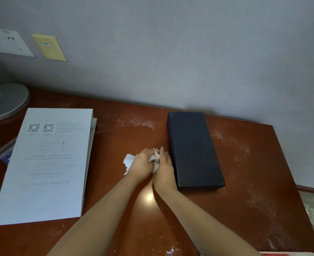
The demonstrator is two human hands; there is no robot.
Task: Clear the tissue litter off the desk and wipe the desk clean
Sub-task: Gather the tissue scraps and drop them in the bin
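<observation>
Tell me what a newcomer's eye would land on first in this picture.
First, the two hands, left hand and right hand, pressed together around crumpled tissue at the middle of the brown desk. Just right of them lies a black box, and to the left a white booklet with two QR codes. White dust speckles the desk behind the hands and along its right side.

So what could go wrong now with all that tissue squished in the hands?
1. Both hands, left hand and right hand, bunch the crumpled tissue together; bits could tear off and add to the white crumbs on the desk.
2. The right hand sits close against the black box, so a sweep might shove it.
3. Wiping leftward could push crumbs under the white booklet.
</observation>
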